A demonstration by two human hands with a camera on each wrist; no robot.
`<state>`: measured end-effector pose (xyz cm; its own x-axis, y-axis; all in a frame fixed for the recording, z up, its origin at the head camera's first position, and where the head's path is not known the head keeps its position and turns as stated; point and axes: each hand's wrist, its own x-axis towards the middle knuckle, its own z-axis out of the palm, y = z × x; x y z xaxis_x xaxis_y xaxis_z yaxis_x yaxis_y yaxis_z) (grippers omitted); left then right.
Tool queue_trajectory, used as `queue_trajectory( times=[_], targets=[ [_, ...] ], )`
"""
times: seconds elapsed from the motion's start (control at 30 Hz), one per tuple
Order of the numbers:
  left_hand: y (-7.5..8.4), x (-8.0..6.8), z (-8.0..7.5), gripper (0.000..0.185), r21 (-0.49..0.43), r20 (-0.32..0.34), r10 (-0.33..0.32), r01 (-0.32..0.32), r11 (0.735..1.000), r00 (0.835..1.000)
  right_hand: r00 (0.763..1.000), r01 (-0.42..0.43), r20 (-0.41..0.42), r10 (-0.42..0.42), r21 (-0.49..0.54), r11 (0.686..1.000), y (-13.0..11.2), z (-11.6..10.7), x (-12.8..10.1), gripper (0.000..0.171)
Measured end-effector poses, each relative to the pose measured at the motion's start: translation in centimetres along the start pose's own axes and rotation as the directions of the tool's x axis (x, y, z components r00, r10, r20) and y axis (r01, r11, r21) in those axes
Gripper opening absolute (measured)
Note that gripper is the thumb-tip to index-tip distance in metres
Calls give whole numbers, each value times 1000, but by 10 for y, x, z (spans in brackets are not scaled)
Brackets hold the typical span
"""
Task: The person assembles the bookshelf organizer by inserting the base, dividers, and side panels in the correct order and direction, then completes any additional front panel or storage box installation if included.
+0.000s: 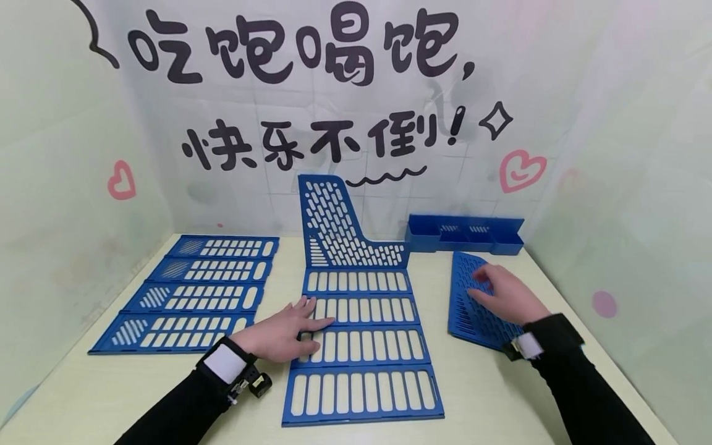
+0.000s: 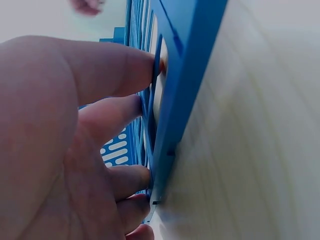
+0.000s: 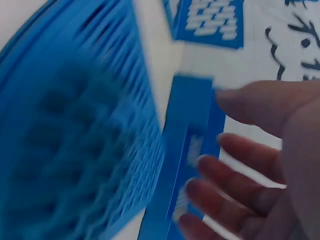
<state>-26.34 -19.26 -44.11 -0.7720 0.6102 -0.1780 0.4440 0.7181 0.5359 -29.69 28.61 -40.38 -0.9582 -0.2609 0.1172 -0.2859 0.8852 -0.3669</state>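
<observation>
From the head camera we count one large slotted blue panel (image 1: 361,343) lying flat in the middle of the pale table (image 1: 139,389), made of four slotted rows, with one perforated side piece (image 1: 339,225) standing upright at its far edge. To the left lies a second flat panel (image 1: 191,290), also four rows. On the right lies one more perforated side panel (image 1: 473,303), and behind it one blue tray with compartments (image 1: 464,233) against the wall. Our left hand (image 1: 283,334) lies palm down on the central panel's left edge, fingers straight and spread across the second and third rows, holding nothing. Our right hand (image 1: 503,293) rests flat on the right panel, fingers loosely extended, not curled round it. Bare table shows between the three panels and along the near edge; the backdrop walls close in at the rear and sides.

In the left wrist view, four fingertips (image 2: 135,70) press against the panel's (image 2: 187,75) slotted face, right at its edge where it meets the table (image 2: 260,150).

In the right wrist view, blurred, the right hand's (image 3: 260,165) fingers hang relaxed and apart just above blue plastic (image 3: 75,140); we cannot tell whether they touch it here.
</observation>
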Motion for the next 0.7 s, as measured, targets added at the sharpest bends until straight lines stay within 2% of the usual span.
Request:
queue_trajectory(
  times=[0.07, 0.13, 0.23, 0.3, 0.53, 0.7],
  targets=[
    [4, -2, -3, 57, 3, 6, -18, 18, 1000, 1000, 998, -66, 14, 67, -69, 995, 14, 1, -16, 62],
    [9, -4, -6, 57, 14, 9, -32, 32, 999, 999, 990, -128, 32, 134, -141, 982, 25, 1, -26, 85],
    [11, -4, -7, 57, 31, 7, -34, 34, 999, 999, 972, -201, 79, 222, -211, 957, 39, 4, -30, 115],
    [10, -3, -6, 57, 32, 6, -26, 25, 999, 1000, 960, -225, 113, 256, -235, 946, 45, 4, -29, 126],
    [3, -1, -3, 58, 9, 3, 20, -20, 1000, 1000, 946, -255, 152, 286, -196, 947, 55, 5, -26, 132],
    [8, -2, -2, 59, 13, 16, -7, 7, 1000, 1000, 943, -260, 159, 293, -202, 944, 55, 3, -28, 135]
  ],
)
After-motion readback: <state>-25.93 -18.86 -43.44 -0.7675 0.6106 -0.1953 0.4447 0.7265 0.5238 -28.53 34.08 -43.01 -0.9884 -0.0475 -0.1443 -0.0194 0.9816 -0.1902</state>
